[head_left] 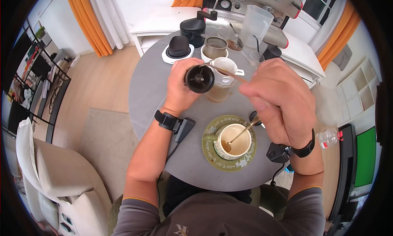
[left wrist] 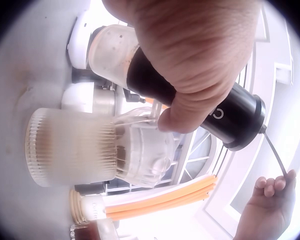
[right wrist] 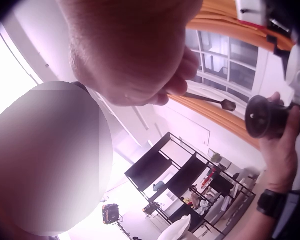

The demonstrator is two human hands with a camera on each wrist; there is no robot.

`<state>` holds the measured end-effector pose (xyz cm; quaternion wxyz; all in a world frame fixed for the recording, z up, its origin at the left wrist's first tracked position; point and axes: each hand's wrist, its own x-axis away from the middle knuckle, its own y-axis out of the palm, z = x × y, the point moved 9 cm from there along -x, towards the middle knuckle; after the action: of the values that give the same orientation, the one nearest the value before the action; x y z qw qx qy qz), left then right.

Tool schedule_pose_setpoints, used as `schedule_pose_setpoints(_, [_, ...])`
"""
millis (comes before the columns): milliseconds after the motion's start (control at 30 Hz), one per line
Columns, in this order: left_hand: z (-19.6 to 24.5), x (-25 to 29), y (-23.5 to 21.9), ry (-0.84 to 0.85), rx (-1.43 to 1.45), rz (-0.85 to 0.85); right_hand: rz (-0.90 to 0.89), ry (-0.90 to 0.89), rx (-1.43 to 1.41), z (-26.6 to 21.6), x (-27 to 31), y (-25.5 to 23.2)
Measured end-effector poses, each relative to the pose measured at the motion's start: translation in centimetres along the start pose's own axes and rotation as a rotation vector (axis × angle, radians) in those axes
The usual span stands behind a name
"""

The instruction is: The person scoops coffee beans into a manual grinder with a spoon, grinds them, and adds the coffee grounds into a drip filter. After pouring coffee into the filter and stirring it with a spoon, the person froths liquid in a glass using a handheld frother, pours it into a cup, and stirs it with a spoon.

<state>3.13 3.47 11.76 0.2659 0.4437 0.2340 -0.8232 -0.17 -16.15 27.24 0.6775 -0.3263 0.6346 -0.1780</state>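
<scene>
My left hand (head_left: 180, 82) grips a black cylindrical hand coffee grinder (head_left: 199, 79), its round mouth tilted toward me with a central shaft inside. In the left wrist view the grinder (left wrist: 187, 100) has a clear container at its lower end. My right hand (head_left: 282, 101) pinches the handle of a thin long-handled spoon (head_left: 229, 74). The small dark spoon head (right wrist: 228, 104) is close beside the grinder's mouth. Behind and below the grinder stands a ribbed glass server (left wrist: 72, 147) with a white-handled dripper (head_left: 224, 68) on top.
Nearer me, a cup (head_left: 234, 141) holding a gold spoon (head_left: 241, 133) stands on a green saucer (head_left: 211, 158). Farther back are a white scale (head_left: 167, 56) bearing a black object, a crank handle (head_left: 206, 15), a metal filter (head_left: 215, 47), a clear pitcher (head_left: 256, 25) and an espresso machine (head_left: 254, 2).
</scene>
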Motion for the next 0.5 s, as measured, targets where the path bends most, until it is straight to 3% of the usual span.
schedule_pose_setpoints(200, [0.1, -0.1, -0.1, -0.01, -0.027, -0.011, 0.027, -0.05, -0.009, 0.3, 1.0, 0.3])
schedule_pose_setpoints(267, [-0.2, 0.0, -0.1, -0.02, -0.016, -0.005, -0.09, 0.045, 0.021, 1.0, 1.2, 1.7])
schedule_pose_setpoints(500, [-1.7, 0.6, 0.0, -0.097, 0.013, -0.007, 0.02, 0.007, -0.008, 1.2, 1.0, 0.5])
